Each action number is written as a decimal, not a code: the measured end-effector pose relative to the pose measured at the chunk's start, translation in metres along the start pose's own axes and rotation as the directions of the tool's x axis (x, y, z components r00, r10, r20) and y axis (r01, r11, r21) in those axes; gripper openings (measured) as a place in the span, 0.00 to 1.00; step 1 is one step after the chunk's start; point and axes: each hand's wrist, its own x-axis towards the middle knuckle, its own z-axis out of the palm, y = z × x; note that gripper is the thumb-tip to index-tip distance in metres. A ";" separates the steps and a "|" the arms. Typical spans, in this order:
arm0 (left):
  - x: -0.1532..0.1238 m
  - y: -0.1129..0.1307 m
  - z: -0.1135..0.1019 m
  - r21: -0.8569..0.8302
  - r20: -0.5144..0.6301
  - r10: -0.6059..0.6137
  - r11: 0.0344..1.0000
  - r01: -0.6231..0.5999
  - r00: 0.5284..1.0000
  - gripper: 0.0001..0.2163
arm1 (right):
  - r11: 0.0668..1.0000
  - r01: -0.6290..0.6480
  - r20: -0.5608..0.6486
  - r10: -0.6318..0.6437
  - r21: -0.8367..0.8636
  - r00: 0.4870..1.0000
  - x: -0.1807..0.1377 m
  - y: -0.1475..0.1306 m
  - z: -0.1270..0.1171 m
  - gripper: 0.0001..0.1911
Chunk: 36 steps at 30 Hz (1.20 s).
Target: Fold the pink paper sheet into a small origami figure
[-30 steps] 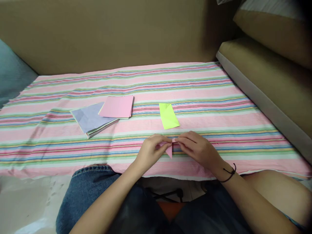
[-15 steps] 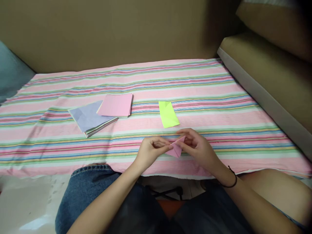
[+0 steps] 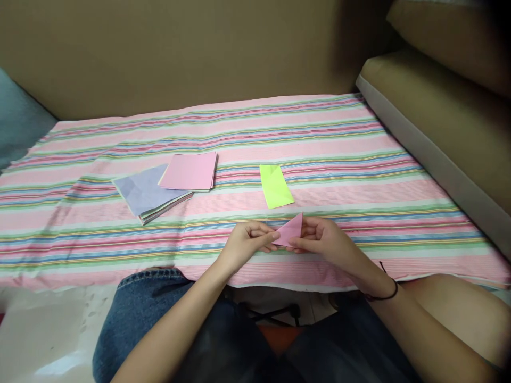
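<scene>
A small pink folded paper triangle (image 3: 290, 231) is held just above the near edge of the striped cloth (image 3: 359, 159). My left hand (image 3: 244, 246) pinches its left corner with curled fingers. My right hand (image 3: 324, 240) grips its right side, palm turned up, a black band on that wrist. Both hands meet near the middle of the view.
A folded yellow-green paper (image 3: 275, 185) lies just beyond the hands. Farther left sits a stack of coloured sheets (image 3: 149, 194) with a pink sheet (image 3: 189, 171) on top. A tan cushion (image 3: 435, 117) borders the right; my jeans-clad legs (image 3: 151, 308) are below.
The pink paper has turned from a narrow piece pointing down into a flat triangle facing up. My right hand rolled palm up, and both hands shifted slightly.
</scene>
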 end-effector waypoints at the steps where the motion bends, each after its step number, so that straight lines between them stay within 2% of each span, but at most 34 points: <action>1: 0.000 0.000 -0.001 0.010 0.022 -0.007 1.000 0.007 1.000 0.11 | 1.000 -0.005 0.002 0.005 0.012 1.000 0.001 0.001 -0.002 0.15; 7: 0.001 0.000 -0.001 0.103 0.038 0.134 0.985 -0.137 0.990 0.11 | 0.999 -0.008 0.000 0.008 0.034 1.000 0.001 0.001 -0.007 0.17; 12: -0.003 0.004 -0.002 0.167 0.156 0.180 0.964 -0.205 0.971 0.11 | 1.000 0.018 -0.019 -0.018 -0.013 1.000 -0.001 -0.002 -0.010 0.16; 15: -0.008 0.008 -0.004 0.344 0.168 0.248 0.892 -0.292 0.954 0.10 | 0.998 0.039 -0.023 -0.041 -0.052 0.999 -0.002 -0.004 -0.008 0.14; 17: -0.010 0.011 -0.004 0.474 0.213 0.258 0.816 -0.331 0.942 0.10 | 0.996 0.040 0.029 -0.038 -0.080 0.999 -0.004 -0.005 -0.005 0.13; 20: -0.013 0.012 -0.001 0.526 0.261 0.243 0.775 -0.349 0.934 0.13 | 0.990 0.033 0.124 -0.016 -0.139 0.992 -0.005 -0.006 0.000 0.11; 23: -0.013 0.008 0.003 0.459 0.209 0.262 0.825 -0.331 0.942 0.17 | 0.989 0.054 0.105 -0.040 -0.137 0.994 -0.004 -0.006 0.002 0.10; 26: -0.012 0.006 0.005 0.322 0.160 0.264 0.897 -0.303 0.951 0.16 | 0.992 0.102 0.066 -0.097 -0.080 0.993 0.000 -0.003 -0.001 0.09; 29: -0.010 0.007 0.004 0.057 0.246 0.193 0.975 -0.213 0.950 0.12 | 0.994 0.109 0.114 -0.107 -0.005 0.988 0.003 0.001 -0.005 0.09; 31: -0.009 0.007 0.003 -0.077 0.303 0.161 0.987 -0.145 0.939 0.12 | 0.996 0.068 0.164 -0.076 0.049 0.984 0.004 0.002 -0.005 0.10; 36: -0.010 0.005 0.004 -0.153 0.366 0.137 0.984 -0.086 0.921 0.11 | 0.991 0.025 0.225 -0.055 0.135 0.973 0.004 0.002 -0.001 0.10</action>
